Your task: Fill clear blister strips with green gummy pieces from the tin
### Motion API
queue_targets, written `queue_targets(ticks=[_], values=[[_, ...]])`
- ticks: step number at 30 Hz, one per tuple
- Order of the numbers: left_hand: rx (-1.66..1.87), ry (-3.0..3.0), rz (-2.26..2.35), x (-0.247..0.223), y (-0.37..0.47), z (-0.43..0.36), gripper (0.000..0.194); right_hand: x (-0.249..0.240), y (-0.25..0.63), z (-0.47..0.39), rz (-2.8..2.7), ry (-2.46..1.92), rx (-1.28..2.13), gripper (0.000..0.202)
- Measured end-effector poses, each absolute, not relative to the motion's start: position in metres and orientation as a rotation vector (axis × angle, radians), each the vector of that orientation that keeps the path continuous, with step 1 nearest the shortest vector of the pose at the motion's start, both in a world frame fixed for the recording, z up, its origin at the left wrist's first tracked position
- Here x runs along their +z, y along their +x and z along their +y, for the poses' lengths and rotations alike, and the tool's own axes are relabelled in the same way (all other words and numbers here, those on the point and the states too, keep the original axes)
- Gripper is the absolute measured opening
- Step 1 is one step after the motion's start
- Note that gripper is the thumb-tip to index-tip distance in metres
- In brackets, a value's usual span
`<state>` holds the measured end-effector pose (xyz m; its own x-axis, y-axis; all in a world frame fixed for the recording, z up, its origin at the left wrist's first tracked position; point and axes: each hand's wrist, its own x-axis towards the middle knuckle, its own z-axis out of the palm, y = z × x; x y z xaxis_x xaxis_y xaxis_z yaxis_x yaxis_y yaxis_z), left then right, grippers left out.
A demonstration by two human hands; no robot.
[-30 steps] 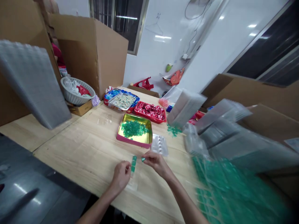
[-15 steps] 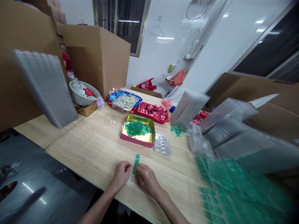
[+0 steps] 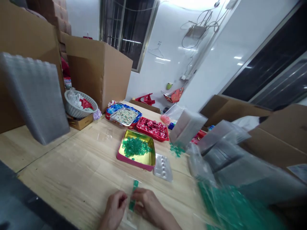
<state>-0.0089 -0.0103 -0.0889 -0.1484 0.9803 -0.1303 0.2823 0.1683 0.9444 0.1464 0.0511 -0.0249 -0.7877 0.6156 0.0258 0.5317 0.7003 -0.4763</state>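
A narrow strip of green pieces [image 3: 131, 204] lies in a clear plastic tray on the wooden table at the bottom centre. My right hand [image 3: 147, 204] touches the strip from the right, its fingers bent against the green pieces. Just left of the strip my left hand [image 3: 115, 206] is curled, thumb and fingertips together; whatever it may hold is too small to see. Beyond both hands stands a pink-rimmed tin [image 3: 135, 163] with loose green pieces [image 3: 135, 147] inside. An empty clear tray [image 3: 163, 166] lies at its right side.
Behind the tin are a red tray [image 3: 153, 128] of red packets and a metal tray [image 3: 124, 116] of pale pieces. Tall clear plastic stacks stand left [image 3: 38, 95] and right [image 3: 188, 127]. Green-filled trays [image 3: 237, 204] cover the right front. A basket [image 3: 80, 103] sits back left.
The camera view has shifted, so the table and hands appear lower in the picture. My right hand is still at the green strip, and my left hand is still curled beside it.
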Motion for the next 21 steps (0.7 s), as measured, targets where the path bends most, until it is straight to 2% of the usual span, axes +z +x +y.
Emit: queue_targets(ticks=[2,5,8,10,15,21], values=[[1.022,1.223,1.576,-0.092,-0.010,-0.011,0.013,-0.011,0.148,0.089,-2.575,-1.022,0.693,0.015],[1.025,1.222,1.565,-0.099,-0.010,-0.011,0.014,-0.005,0.146,0.157,-2.427,-1.369,0.418,0.020],[1.051,1.235,1.587,-0.107,-0.010,-0.012,0.017,-0.017,0.139,0.211,-2.438,-1.590,0.275,0.034],[1.074,1.255,1.611,-0.111,-0.010,-0.012,0.017,-0.029,0.135,0.230,-2.454,-1.628,0.282,0.035],[1.033,1.286,1.619,-0.108,-0.010,-0.011,0.013,-0.046,0.138,0.241,-2.405,-1.667,0.369,0.024],[1.021,1.248,1.580,-0.093,-0.008,-0.010,0.013,-0.028,0.149,0.221,-2.176,-1.559,0.595,0.020]])
